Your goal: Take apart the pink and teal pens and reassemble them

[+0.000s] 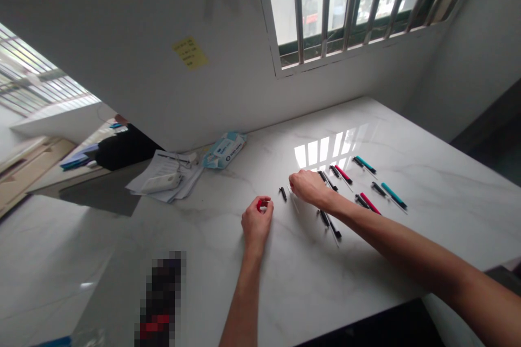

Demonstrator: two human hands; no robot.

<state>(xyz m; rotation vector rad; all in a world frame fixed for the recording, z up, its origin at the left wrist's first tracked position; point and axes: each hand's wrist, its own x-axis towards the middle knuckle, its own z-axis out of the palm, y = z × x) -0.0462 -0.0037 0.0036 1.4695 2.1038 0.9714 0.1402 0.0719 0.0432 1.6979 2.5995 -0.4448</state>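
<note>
One marbled table (203, 233), one barred window (350, 5); left hand (255, 221) with pinched red piece (259, 205); right hand (309, 186), grip unclear.

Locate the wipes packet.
The wipes packet lies left of centre in the head view, by the wall, just right of the papers and beyond the left hand.

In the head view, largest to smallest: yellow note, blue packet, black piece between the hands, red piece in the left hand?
1. Blue packet
2. Yellow note
3. Black piece and red piece: unranked, the left hand partly hides the latter.
</note>
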